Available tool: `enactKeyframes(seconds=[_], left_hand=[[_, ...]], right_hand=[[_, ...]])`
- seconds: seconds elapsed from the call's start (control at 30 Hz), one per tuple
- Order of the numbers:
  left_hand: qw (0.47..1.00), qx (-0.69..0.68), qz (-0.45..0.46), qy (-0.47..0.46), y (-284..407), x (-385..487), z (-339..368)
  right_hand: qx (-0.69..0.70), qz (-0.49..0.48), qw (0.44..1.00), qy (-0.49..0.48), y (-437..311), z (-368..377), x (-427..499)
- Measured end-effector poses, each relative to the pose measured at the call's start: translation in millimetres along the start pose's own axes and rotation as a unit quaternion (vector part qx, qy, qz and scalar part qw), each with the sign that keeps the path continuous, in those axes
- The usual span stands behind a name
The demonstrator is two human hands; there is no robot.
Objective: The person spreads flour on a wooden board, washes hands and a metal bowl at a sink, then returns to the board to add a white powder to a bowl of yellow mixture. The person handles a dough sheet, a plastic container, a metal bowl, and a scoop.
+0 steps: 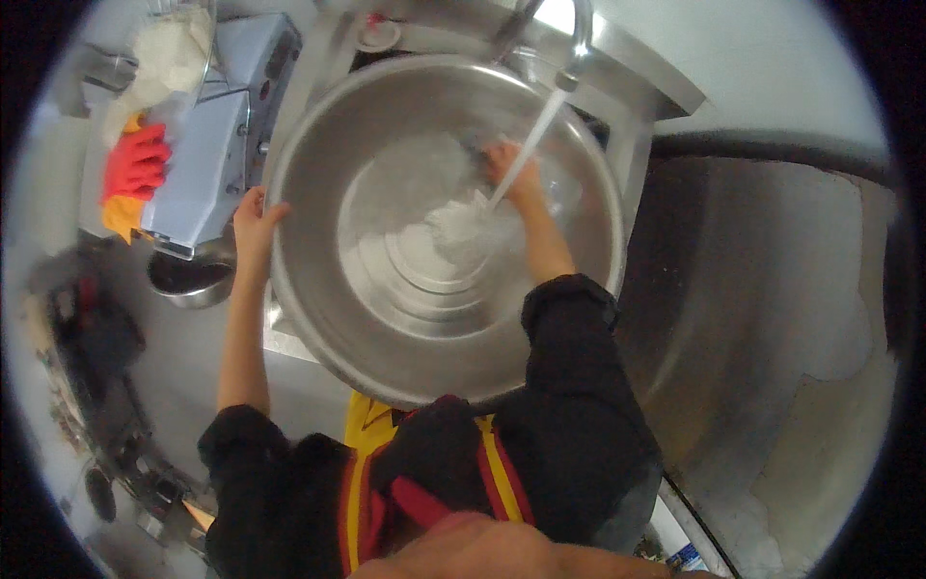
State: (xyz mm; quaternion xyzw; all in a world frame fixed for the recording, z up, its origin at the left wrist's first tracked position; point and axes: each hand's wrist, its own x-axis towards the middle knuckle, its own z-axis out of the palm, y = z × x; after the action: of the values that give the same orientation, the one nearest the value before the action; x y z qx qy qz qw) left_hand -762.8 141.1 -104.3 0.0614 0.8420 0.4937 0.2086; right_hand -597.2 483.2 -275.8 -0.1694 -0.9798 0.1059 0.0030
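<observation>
A large round stainless steel basin [391, 373] stands before me, tilted or level I cannot tell. My left hand [255, 217] grips its left rim, thumb over the edge and fingers outside. Inside the basin, my right hand [512, 170] presses a dark, blurred pad or cloth [474, 153] near the far wall. From the faucet [569, 79] above, a water stream [532, 141] falls just in front of my right hand. Splashing water [463, 224] spreads over the basin's bottom.
Left of the basin stands a boxy metal machine [206, 163]. Red-and-orange rubber gloves [136, 170] and a clear container with pale contents [170, 54] sit on it. A steel bowl [194, 295] lies below. A small white dish [377, 36] is behind the basin; a stained metal surface [745, 289] extends right.
</observation>
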Motion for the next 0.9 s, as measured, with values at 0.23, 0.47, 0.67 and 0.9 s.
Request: enactKeyframes(seconds=[0.23,0.47,0.67,0.9], left_hand=[[0.987,0.132,0.079,0.046,-10,7,-5],[0.981,0.182,0.051,0.035,-19,18,-4],[0.972,0.232,0.013,0.046,-21,23,-1],[0.961,0.195,0.195,0.007,37,8,75]], right_hand=[[-0.004,0.093,0.996,0.017,-4,6,8],[0.188,0.125,0.971,-0.083,-9,-59,15],[0.190,-0.017,0.981,0.022,24,-173,-2],[-0.113,-0.037,0.984,0.133,100,-225,18]])
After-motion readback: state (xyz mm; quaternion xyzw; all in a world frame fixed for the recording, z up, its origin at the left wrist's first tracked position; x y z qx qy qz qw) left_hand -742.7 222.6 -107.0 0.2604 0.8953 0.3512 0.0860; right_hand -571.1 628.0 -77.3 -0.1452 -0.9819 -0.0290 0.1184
